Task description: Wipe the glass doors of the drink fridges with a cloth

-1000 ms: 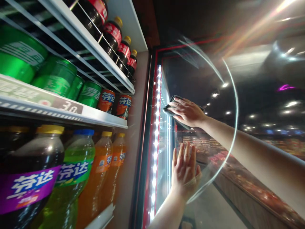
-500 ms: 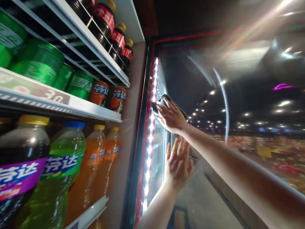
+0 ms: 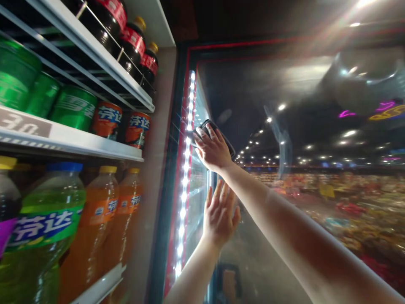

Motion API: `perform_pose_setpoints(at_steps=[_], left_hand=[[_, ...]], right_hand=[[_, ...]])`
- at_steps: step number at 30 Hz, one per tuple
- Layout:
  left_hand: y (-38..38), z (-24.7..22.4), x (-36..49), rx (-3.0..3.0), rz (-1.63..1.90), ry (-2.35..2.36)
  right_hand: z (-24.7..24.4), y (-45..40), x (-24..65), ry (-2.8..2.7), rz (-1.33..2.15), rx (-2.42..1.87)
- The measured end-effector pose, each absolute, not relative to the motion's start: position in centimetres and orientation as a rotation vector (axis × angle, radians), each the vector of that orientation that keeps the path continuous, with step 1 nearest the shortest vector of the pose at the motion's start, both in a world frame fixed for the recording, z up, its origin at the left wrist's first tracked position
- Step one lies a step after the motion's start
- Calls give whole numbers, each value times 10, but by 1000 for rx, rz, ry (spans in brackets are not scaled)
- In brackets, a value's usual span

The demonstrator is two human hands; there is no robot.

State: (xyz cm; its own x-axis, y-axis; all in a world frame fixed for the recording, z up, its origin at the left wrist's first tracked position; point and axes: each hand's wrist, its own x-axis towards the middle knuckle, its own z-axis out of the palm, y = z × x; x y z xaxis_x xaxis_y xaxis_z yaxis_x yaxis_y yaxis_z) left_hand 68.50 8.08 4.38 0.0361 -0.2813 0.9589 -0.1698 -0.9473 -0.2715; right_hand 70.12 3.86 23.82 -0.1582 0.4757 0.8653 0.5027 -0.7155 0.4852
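My right hand (image 3: 212,148) lies over a dark folded cloth (image 3: 228,142) and presses it to the glass door (image 3: 243,90) near the inner edge. Its fingers point up and left, and the palm covers much of the cloth. Below it, my left hand (image 3: 220,214) rests flat on the glass with its fingers spread, holding nothing. Just left of both hands runs a bright LED strip (image 3: 183,196) along the door's frame. Pale smears (image 3: 281,139) show on the glass to the right.
At left are the cooler's shelves (image 3: 104,148) with green cans (image 3: 75,105), orange cans (image 3: 137,128), cola bottles (image 3: 133,42) and a large green soda bottle (image 3: 47,228). Orange soda bottles (image 3: 103,211) stand near the side wall (image 3: 158,139). Lights and blurred colourful goods show through the glass.
The whole view has swung rightward, so the shelves and hands sit further left in the picture. Both hands stay on the glass, the right one still over the cloth.
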Motion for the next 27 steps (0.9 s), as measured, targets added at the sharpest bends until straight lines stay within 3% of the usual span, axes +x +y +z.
perform_pose_setpoints(at_steps=[4,9,15,21,27], left_hand=[[78,45,685,-2200,-2081,460],[73,43,686,-2178,-2108,419],[75,42,688,-2153,-2107,412],[77,45,683,-2154,-2052,406],[77,47,681,-2150,-2071,430]], right_hand=[[222,-23,705,-1364,-2137,-2076],[250,-102,724,-927,-2213,-2057],[277,-45,729,-599,-2114,-1883],[239,2,705,-1084,-2058,-2056],[227,-92,714,-1382,-2140,-2149]])
